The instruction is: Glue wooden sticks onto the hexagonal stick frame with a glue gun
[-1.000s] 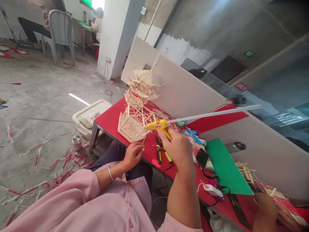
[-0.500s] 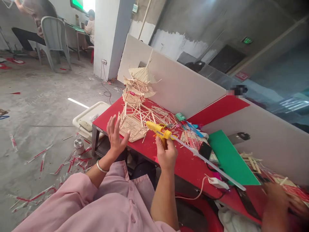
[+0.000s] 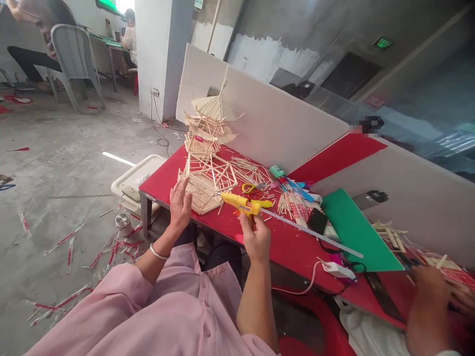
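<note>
My right hand [image 3: 256, 238] grips a yellow hot glue gun [image 3: 241, 202], its nozzle pointing left toward the base of a stick-built pagoda model [image 3: 211, 175]. A long, whitish glue stick [image 3: 315, 233] juts from the back of the gun, reaching right over the table. My left hand [image 3: 180, 205] is beside the model's lower left edge, fingers extended and thumb apart, with nothing in it. Whether its fingertips touch the model I cannot tell. The pagoda stands upright at the left end of the red table [image 3: 168, 180].
Loose sticks [image 3: 248, 170], yellow-handled pliers [image 3: 250, 188], a black phone [image 3: 317, 221] and a green board [image 3: 359, 237] lie on the table. A white power strip [image 3: 338, 270] sits near its front edge. Another person's hand [image 3: 432, 287] works at right. Wrappers [image 3: 115, 247] litter the floor.
My left hand has turned, its fingers closer together near the model's edge. The glue gun has dipped slightly, and its glue stick slants less steeply. The view has shifted a little.
</note>
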Tool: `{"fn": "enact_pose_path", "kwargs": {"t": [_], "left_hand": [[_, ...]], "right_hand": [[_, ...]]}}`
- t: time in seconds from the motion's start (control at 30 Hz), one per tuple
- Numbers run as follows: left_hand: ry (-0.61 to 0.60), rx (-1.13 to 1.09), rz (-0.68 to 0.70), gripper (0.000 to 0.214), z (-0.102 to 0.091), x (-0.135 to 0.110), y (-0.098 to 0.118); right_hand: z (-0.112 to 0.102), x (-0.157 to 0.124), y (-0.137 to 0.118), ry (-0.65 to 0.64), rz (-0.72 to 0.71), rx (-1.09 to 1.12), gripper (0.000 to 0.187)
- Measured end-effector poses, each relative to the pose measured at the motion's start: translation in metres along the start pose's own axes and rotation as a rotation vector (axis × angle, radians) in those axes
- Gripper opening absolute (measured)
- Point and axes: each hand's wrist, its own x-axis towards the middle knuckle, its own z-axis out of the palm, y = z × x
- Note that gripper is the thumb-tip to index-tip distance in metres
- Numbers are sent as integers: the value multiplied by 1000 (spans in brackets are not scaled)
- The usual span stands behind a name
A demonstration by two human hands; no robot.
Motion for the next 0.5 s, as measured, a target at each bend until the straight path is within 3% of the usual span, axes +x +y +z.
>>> {"fn": "enact_pose_path", "kwargs": {"t": [0.5], "left_hand": [[-7, -28, -9, 64, -1, 0, 0]], "right_hand": [[5, -2, 11, -64, 65, 25, 61]]}}
